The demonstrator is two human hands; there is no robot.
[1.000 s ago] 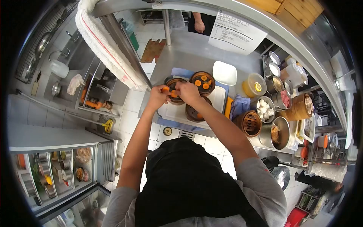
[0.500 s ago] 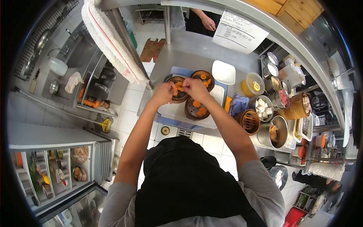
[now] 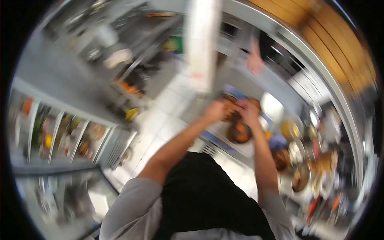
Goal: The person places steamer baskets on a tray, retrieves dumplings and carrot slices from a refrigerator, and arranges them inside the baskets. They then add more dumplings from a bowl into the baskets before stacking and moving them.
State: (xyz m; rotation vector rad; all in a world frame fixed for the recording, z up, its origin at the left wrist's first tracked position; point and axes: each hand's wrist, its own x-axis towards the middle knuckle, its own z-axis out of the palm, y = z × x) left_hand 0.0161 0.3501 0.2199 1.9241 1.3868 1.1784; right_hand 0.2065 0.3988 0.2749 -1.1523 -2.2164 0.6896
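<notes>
The view is smeared by motion. My left hand (image 3: 217,111) is over the left one of three dark round containers, its fingers too blurred to read. Close beside it, my right hand (image 3: 249,111) is over the gap between the left and the upper right container (image 3: 255,103). Orange pieces lie in the lower container (image 3: 239,133), just below my hands. Whether either hand holds a piece cannot be made out. The containers rest on a white and blue surface on the metal counter.
A white square dish (image 3: 273,107) is beyond the containers. Rightward are a yellow-filled tub (image 3: 292,129), a blue cloth (image 3: 277,141), a basket (image 3: 281,159) and a metal pot (image 3: 301,178). Another person's hand (image 3: 255,64) is across the counter. A towel (image 3: 203,44) hangs ahead.
The head view has turned, so the counter and containers appear farther right and the image is blurred. Both hands remain over the containers. The other person's hand now reaches over the counter.
</notes>
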